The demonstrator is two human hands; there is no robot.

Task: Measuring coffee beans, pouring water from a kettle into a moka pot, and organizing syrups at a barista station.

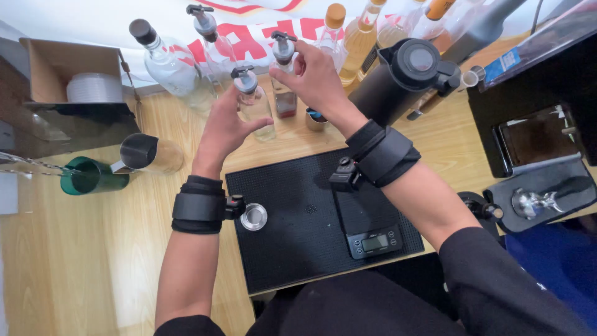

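My left hand is wrapped around a clear bottle with a grey pour spout, thumb against its lower side. My right hand reaches past it and pinches the spout of a second clear bottle that has a little red liquid at the bottom. Both bottles stand upright on the wooden counter, just beyond a black rubber bar mat. A small metal jigger sits at the mat's left edge, and a digital scale lies on its right part. Both wrists wear black bands.
More bottles line the back wall. A black thermal jug stands to the right, a green cup and a dark-capped glass lie to the left. A cardboard box sits far left, a black tray at right.
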